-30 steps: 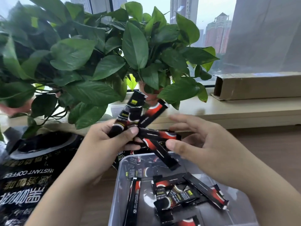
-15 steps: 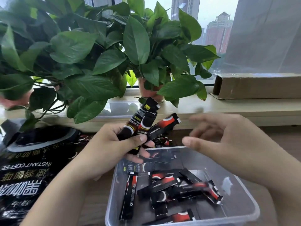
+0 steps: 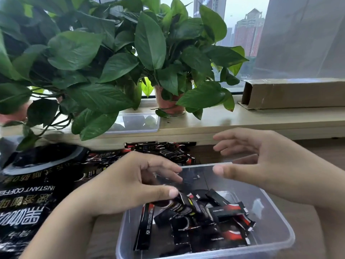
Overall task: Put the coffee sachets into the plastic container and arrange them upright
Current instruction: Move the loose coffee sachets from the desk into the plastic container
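Sachets [image 3: 168,152] lie loose on the worktop [image 3: 328,154] beside the black bag [image 3: 24,193] at left. A heap [image 3: 229,212] of them lies flat in the clear container [image 3: 280,221]. Left hand [image 3: 121,184] hangs slack and empty over the heap's left edge. Right hand [image 3: 265,165], spread open, holds nothing above the far rim.

We see a brown counter [image 3: 334,148] carrying a clear plastic container [image 3: 276,217] near the middle, a black instant-coffee bag [image 3: 24,199] at left, and loose coffee sachets [image 3: 168,150] at its far edge.
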`<state>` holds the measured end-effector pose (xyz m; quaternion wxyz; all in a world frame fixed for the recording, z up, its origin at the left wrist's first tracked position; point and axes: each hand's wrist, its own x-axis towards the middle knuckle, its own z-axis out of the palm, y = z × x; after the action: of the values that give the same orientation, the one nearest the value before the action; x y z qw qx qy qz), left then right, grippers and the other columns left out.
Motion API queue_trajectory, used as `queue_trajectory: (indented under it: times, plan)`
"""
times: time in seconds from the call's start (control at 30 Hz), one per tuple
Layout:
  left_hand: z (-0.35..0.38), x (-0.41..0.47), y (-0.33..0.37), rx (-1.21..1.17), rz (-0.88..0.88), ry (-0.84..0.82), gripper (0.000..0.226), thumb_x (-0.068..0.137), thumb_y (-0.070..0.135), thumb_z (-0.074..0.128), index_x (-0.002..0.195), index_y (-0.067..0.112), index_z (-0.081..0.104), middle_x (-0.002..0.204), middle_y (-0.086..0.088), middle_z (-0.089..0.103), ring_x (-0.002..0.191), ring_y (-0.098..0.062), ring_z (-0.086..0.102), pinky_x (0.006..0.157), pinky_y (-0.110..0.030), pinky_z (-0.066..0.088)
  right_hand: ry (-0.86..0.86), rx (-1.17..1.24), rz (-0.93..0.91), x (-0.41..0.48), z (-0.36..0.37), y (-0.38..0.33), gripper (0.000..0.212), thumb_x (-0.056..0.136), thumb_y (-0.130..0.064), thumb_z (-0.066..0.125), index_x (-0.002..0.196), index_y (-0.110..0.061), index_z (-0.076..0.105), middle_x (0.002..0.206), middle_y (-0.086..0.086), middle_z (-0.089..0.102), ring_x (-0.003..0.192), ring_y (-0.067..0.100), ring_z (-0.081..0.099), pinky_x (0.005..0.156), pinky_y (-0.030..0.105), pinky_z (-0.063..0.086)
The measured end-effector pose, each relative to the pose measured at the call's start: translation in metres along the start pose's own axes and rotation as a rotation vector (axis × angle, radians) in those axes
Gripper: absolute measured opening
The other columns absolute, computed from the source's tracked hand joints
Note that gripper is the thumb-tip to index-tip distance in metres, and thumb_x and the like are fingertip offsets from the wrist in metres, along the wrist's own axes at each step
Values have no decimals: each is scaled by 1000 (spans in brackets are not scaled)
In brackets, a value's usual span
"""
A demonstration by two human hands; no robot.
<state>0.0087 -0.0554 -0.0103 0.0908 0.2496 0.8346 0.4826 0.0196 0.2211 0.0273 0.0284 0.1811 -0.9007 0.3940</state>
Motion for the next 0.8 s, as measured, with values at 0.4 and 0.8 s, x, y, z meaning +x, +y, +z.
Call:
queue_trajectory:
  times: [0.4, 0.8]
  plan:
    - [-61, 6, -57, 581, -611, 327, 82, 63, 29, 61, 144, 32, 45, 151, -6, 44, 138, -25, 42, 109, -38, 40, 360, 528, 98, 27, 0, 72, 17, 79, -24, 75, 87, -9, 77, 91, 8, 78, 96, 23, 73, 71, 29, 62]
    - [-66, 17, -115, 568, -576, 328, 95, 70, 38, 52, 158, 24, 20, 164, -6, 24, 151, -31, 22, 119, -49, 29, 263, 371, 213, 66, 41, 134, 21, 85, -5, 75, 104, -13, 74, 101, -3, 76, 92, 3, 69, 65, 2, 46]
